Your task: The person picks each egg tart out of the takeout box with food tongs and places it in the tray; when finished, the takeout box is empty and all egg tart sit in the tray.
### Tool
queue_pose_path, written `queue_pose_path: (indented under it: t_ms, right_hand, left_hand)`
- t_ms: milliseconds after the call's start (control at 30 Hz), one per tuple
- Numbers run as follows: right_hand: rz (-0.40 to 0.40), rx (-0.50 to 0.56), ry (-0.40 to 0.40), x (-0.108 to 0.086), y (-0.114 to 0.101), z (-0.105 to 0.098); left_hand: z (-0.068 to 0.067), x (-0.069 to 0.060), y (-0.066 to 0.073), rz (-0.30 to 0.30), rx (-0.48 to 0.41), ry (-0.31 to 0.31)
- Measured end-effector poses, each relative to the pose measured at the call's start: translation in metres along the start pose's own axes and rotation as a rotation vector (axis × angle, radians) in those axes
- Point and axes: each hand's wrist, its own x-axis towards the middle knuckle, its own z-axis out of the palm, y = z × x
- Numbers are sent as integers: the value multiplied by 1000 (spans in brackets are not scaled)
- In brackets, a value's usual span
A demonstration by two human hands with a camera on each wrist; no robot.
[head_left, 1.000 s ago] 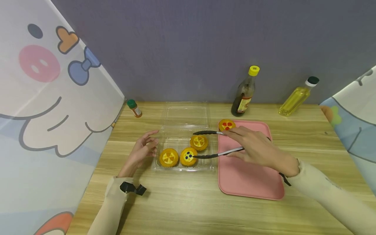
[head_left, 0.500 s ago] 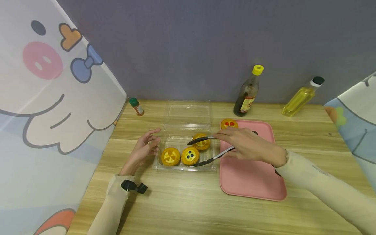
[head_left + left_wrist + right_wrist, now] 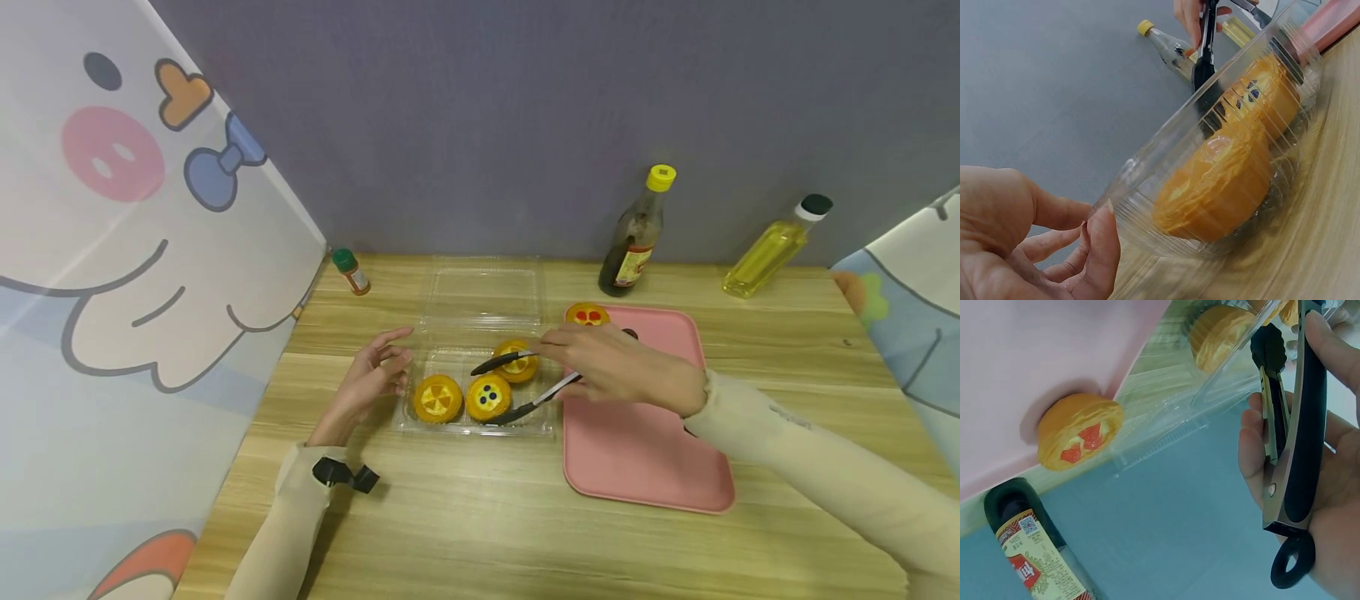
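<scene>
My left hand [image 3: 367, 379] pinches the left rim of a clear plastic clamshell container [image 3: 1129, 172] between thumb and finger. Inside it sit three egg tarts: one with dark blue berries [image 3: 489, 397], one with yellow wedges at the front left [image 3: 438, 399], and a similar one behind [image 3: 517, 375]. My right hand [image 3: 615, 362] grips black-tipped metal tongs [image 3: 1300, 437]. The tong tips are spread, one behind the berry tart and one along its front right side. Whether they touch it, I cannot tell.
Right of the container lies a pink tray [image 3: 645, 467] with a red-topped tart [image 3: 587, 313] in its back left corner. The clear lid [image 3: 486, 292] lies folded back. Along the wall stand a sauce bottle [image 3: 632, 250], an oil bottle [image 3: 767, 258] and a spice jar [image 3: 351, 272].
My right hand has shifted left with the tongs. Their tips have gone from above the tarts to both sides of the berry tart. The left hand stays at the container's rim.
</scene>
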Motion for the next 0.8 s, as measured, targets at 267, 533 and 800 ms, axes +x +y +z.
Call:
queue_pose_path:
  t_ms: [267, 533, 800]
  right_hand:
    - [2, -16, 8, 2, -3, 6]
    - [36, -12, 63, -9, -6, 16]
    - [84, 39, 106, -11, -8, 28]
  left_hand:
    - [1, -1, 2, 6, -2, -4]
    - [2, -1, 3, 1, -6, -4]
    - [1, 0, 1, -2, -7, -3]
